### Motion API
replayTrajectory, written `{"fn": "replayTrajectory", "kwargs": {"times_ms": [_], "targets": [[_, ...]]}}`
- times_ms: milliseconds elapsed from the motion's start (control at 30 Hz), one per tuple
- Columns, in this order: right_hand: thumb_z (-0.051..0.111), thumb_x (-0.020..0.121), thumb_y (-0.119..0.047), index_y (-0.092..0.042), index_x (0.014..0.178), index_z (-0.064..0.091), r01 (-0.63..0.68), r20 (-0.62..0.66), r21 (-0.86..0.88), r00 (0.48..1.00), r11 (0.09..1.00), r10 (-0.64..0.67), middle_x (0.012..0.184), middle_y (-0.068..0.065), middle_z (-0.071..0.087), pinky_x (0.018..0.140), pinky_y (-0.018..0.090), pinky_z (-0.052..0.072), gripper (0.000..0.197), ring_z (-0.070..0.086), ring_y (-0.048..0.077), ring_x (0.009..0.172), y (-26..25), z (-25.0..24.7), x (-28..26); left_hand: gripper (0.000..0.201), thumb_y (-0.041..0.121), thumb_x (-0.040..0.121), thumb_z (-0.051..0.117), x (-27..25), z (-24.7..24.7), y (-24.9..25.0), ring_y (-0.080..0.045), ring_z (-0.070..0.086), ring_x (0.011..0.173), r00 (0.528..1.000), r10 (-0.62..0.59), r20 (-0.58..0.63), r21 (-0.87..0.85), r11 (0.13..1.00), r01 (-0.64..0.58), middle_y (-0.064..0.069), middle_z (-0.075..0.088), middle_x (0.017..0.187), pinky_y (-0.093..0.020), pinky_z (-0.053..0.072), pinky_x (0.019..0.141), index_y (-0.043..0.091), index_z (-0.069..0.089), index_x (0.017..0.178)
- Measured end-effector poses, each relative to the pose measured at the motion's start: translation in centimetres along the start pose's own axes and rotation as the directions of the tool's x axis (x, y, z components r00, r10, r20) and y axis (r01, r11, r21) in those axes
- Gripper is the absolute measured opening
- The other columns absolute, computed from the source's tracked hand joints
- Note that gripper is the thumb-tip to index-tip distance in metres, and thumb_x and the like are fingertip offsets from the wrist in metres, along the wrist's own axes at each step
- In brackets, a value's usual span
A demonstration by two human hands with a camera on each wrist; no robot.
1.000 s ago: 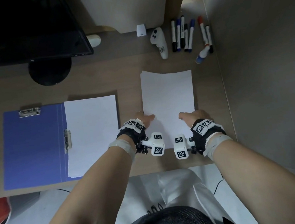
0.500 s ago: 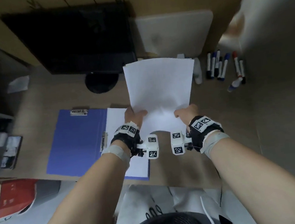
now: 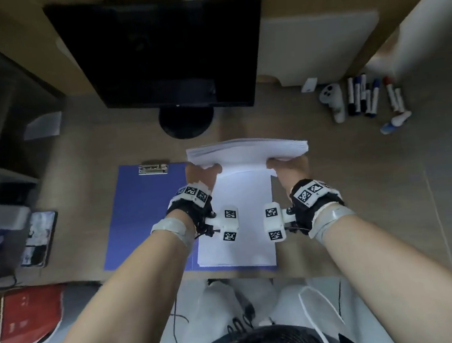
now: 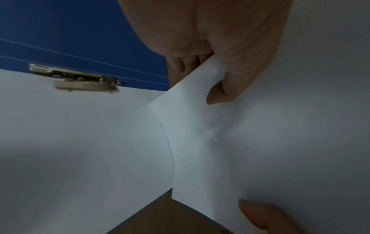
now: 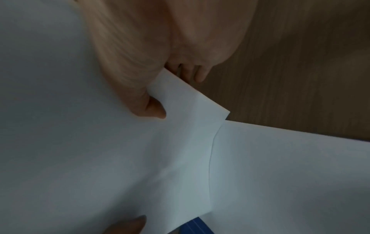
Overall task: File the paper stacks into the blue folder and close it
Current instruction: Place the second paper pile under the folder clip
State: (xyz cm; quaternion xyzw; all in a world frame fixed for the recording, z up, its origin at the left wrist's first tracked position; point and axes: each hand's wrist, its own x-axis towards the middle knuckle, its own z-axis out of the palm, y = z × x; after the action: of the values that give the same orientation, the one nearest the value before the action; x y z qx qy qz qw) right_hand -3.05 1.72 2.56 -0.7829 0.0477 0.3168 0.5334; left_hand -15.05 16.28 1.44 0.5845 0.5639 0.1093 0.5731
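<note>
Progress looks halfway: one white paper stack (image 3: 236, 221) lies in the open blue folder (image 3: 144, 212); left hand (image 3: 201, 174) and right hand (image 3: 290, 167) pinch a second white sheaf (image 3: 247, 148) above it, folder unclosed

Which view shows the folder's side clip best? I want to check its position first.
The left wrist view: the metal side clip shows large at the spine of the blue folder, overlapping the filed paper's edge. In the head view the left hand hides it; the right wrist view misses it.
</note>
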Motion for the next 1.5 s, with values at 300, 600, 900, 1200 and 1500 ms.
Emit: {"fn": "replayTrajectory", "kwargs": {"times_ms": [300,600,900,1200,1500], "targets": [[0.072,0.074,-0.004,-0.016,0.074,0.069,-0.009,-0.178,0.124,0.984,0.992,0.031,0.075,-0.007,0.069,0.072,0.028,0.049,0.012,0.063,0.017,0.075,0.7,3.1,-3.8,0.031,0.001,0.078,0.066,0.9,-2.8,1.0,-0.023,0.059,0.089,0.973,0.097,0.207,-0.037,0.995,-0.092,-0.011,0.065,0.098,-0.033,0.047,0.084,0.000,0.063,0.109],[0.078,0.079,-0.041,-0.008,0.098,0.066,-0.045,-0.187,-0.019,0.982,0.999,0.041,0.099,0.005,0.072,0.090,0.035,0.051,0.040,0.067,0.027,0.096,2.9,4.0,-4.2,0.063,0.018,0.080,0.069,0.7,-3.6,-1.2,-0.036,0.053,0.125,0.967,0.033,0.251,0.039,0.998,-0.044,-0.025,0.055,0.134,-0.032,0.039,0.095,-0.007,0.047,0.133],[0.074,0.085,-0.026,0.000,0.113,0.067,-0.057,0.167,-0.127,0.983,0.990,0.078,0.107,0.012,0.070,0.076,0.027,0.044,0.039,0.060,0.020,0.085,0.8,9.9,-4.6,0.063,0.042,0.083,0.067,1.9,-11.2,-2.9,-0.028,0.057,0.123,0.983,-0.173,0.066,0.199,0.967,0.157,-0.007,0.061,0.119,-0.037,0.044,0.101,0.006,0.053,0.132],[0.071,0.088,-0.016,0.008,0.130,0.054,-0.173,0.347,-0.500,0.857,0.848,0.380,0.108,0.015,0.061,0.077,0.026,0.039,0.052,0.052,0.023,0.091,4.8,19.6,-6.0,0.064,0.037,0.069,0.057,3.2,-19.7,-11.6,-0.037,0.065,0.102,0.948,-0.297,-0.110,0.403,0.859,0.316,-0.018,0.066,0.120,-0.043,0.055,0.084,0.002,0.055,0.123],[0.062,0.073,-0.034,0.000,0.109,0.062,-0.216,0.152,-0.685,0.891,0.696,0.427,0.109,0.017,0.070,0.089,0.043,0.056,0.050,0.068,0.035,0.096,8.3,26.2,-4.3,0.055,0.038,0.084,0.058,8.0,-24.9,-16.0,-0.032,0.064,0.108,0.880,-0.473,0.038,0.676,0.661,0.326,-0.014,0.065,0.116,-0.036,0.048,0.089,0.002,0.056,0.125]]}}
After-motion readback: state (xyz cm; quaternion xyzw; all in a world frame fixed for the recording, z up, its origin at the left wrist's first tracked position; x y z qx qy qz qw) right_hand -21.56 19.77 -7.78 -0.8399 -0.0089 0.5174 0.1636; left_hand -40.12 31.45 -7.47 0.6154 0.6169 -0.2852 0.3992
